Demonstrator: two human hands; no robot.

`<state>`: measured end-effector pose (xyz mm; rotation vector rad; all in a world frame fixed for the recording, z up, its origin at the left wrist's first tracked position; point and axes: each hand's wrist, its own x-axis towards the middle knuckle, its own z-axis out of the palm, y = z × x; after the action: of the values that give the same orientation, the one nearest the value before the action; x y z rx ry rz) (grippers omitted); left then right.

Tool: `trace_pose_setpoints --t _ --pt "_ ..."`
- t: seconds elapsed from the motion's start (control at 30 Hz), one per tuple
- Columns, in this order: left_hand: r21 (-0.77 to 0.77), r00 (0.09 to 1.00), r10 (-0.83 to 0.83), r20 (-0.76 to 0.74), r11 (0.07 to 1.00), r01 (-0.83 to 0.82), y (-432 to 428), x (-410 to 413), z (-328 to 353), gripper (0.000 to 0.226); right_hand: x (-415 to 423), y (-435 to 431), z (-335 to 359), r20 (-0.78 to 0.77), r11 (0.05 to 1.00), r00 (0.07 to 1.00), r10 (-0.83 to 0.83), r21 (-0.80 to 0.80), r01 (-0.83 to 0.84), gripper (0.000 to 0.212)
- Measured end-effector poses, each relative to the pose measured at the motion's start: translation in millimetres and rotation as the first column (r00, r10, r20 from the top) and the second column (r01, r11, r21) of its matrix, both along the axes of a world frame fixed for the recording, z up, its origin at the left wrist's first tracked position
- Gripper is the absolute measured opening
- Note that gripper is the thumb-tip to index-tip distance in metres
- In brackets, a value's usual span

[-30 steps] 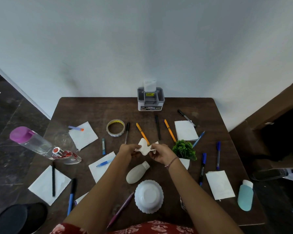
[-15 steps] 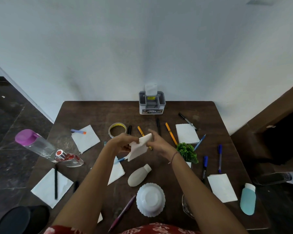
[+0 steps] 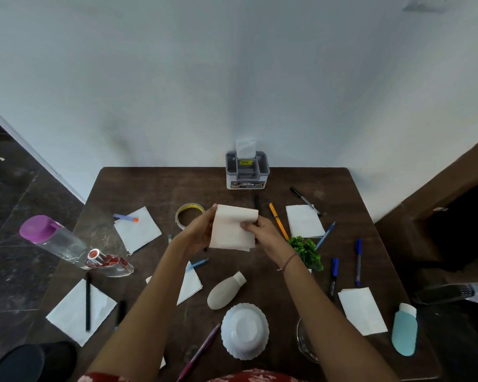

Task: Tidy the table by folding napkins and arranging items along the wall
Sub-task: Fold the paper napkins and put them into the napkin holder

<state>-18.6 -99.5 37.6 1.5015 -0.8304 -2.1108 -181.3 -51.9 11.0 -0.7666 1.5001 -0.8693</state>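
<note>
Both hands hold one white napkin above the middle of the brown table. My left hand grips its left edge and my right hand pinches its right edge; the napkin hangs as a folded rectangle. Other white napkins lie flat: one far left, one front left, one under my left arm, one right of centre and one front right. A grey organiser with a napkin in it stands at the wall.
Several pens lie scattered, among them an orange one and blue markers. A tape roll, small green plant, beige bottle, upturned white bowl, teal bottle and purple-capped clear bottle also sit here.
The napkin was a small crumpled piece low between my hands; both hands have lifted it toward the wall and it now hangs as a larger flat rectangle.
</note>
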Motion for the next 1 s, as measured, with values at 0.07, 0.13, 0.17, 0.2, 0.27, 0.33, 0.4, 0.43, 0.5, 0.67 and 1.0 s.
trace_pose_setpoints --t 0.07,0.13,0.17,0.2,0.27,0.33,0.4,0.43,0.5,0.67,1.0 --pt "-0.001 1.000 0.002 -0.027 1.000 -0.003 4.1 -5.0 -3.9 0.045 3.1 -0.6 -0.5 0.013 0.999 0.999 -0.031 0.022 0.031 0.040" --pt "-0.030 1.000 0.017 0.017 0.999 -0.017 7.3 -12.3 -6.0 0.054 8.5 -1.0 -0.3 0.011 0.998 0.999 -0.041 0.038 0.041 0.041" --pt "-0.039 0.999 0.029 0.042 0.999 -0.027 8.6 -15.8 -6.6 0.056 11.8 -1.1 0.1 0.020 0.998 0.999 -0.046 0.043 0.045 0.041" --pt "-0.048 0.998 0.039 0.058 0.998 -0.036 10.4 -18.6 -6.5 0.055 14.6 -1.0 0.4 0.035 0.997 0.998 -0.057 0.045 0.056 0.040" --pt "-0.064 0.994 0.060 0.088 0.996 -0.054 11.4 -20.5 -8.0 0.048 18.0 -2.5 -1.8 0.043 0.996 0.996 -0.078 0.042 0.076 0.038" --pt "-0.077 0.990 0.055 0.133 0.996 -0.045 9.6 -19.3 -10.9 0.045 16.9 -3.6 -2.8 -0.014 0.996 0.997 -0.081 0.031 0.082 0.036" --pt "-0.100 0.983 0.011 0.186 0.995 0.008 6.1 -17.0 -16.0 0.045 12.9 -4.6 -2.3 -0.090 0.997 0.994 -0.069 0.016 0.071 0.036" --pt "-0.114 0.979 -0.007 0.204 0.993 0.031 5.3 -17.1 -17.5 0.045 11.6 -5.2 -1.5 -0.123 0.999 0.991 -0.053 0.007 0.054 0.037" --pt "-0.147 0.977 -0.027 0.213 0.987 0.059 4.3 -18.8 -20.1 0.044 13.3 -6.6 0.7 -0.171 1.000 0.985 0.001 0.000 0.000 0.039" --pt "-0.218 0.970 0.008 0.244 0.975 0.047 -0.6 -24.8 -23.9 0.039 13.1 -12.1 -0.3 -0.260 0.998 0.965 -0.036 -0.055 0.023 0.041" --pt "-0.384 0.985 0.098 0.140 0.923 -0.037 -11.5 -14.1 -31.5 0.020 -2.6 -21.6 6.8 -0.143 0.968 0.961 -0.236 -0.124 0.219 0.022"
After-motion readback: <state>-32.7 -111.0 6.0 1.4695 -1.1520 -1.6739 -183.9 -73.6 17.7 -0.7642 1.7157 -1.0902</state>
